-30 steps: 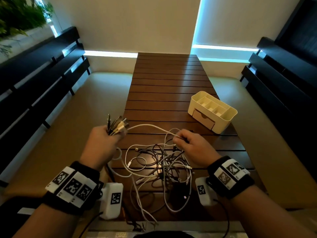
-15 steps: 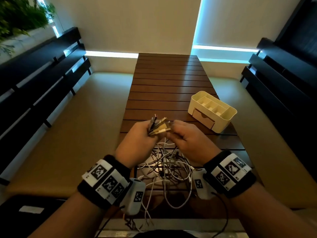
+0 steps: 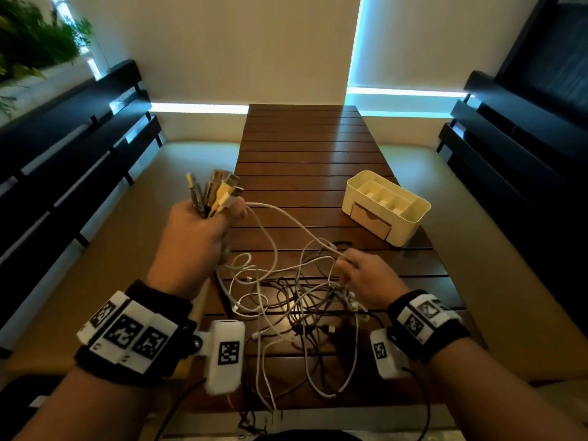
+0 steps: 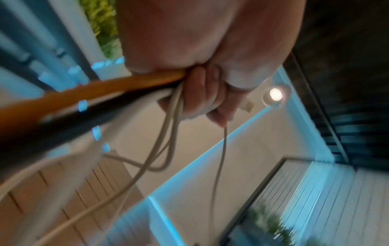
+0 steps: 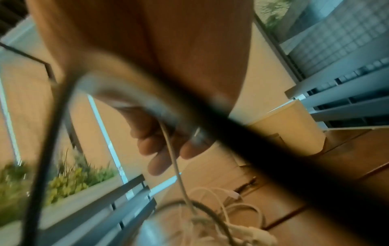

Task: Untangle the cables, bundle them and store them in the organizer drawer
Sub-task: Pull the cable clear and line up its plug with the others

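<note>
Slatted wooden table [image 3: 305, 148] (benches [image 3: 79, 160] alongside)

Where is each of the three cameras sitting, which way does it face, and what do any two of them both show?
Head: worn on the head, looking forward and down at the slatted table; both forearms, left hand gripping cable plugs, right hand pinching a white cable.
Left wrist: under the wrist, looking along the palm; curled fingers around cables.
Right wrist: under the wrist; palm and fingers on a thin white cable.
Shared: head and right wrist both show the cream organizer.
</note>
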`<state>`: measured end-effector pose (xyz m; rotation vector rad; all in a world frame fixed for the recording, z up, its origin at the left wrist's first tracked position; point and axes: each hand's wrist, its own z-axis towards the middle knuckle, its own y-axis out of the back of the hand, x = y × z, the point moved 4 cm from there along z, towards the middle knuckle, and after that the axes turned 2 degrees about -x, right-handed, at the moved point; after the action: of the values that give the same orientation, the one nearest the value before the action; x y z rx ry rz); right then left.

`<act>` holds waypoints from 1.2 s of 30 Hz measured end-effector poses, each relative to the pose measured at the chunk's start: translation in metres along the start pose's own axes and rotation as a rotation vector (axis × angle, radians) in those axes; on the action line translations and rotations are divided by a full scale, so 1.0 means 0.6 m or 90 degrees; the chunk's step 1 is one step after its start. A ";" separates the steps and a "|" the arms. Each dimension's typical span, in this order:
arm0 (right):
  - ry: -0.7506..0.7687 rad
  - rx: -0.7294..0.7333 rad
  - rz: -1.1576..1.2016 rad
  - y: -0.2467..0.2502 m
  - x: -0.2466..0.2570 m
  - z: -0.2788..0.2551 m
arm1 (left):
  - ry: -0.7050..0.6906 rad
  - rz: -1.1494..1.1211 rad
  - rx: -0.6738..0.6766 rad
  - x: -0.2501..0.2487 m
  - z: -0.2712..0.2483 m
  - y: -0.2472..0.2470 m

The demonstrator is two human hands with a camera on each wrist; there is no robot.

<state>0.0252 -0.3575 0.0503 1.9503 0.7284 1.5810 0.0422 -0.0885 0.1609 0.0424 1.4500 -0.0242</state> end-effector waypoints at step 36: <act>0.092 0.025 0.148 -0.014 0.043 -0.011 | -0.068 0.228 -0.085 0.010 0.009 -0.040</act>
<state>0.0223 -0.3331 0.0636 2.0255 0.6103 1.8745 0.0470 -0.1125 0.1554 0.1878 1.3164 0.3572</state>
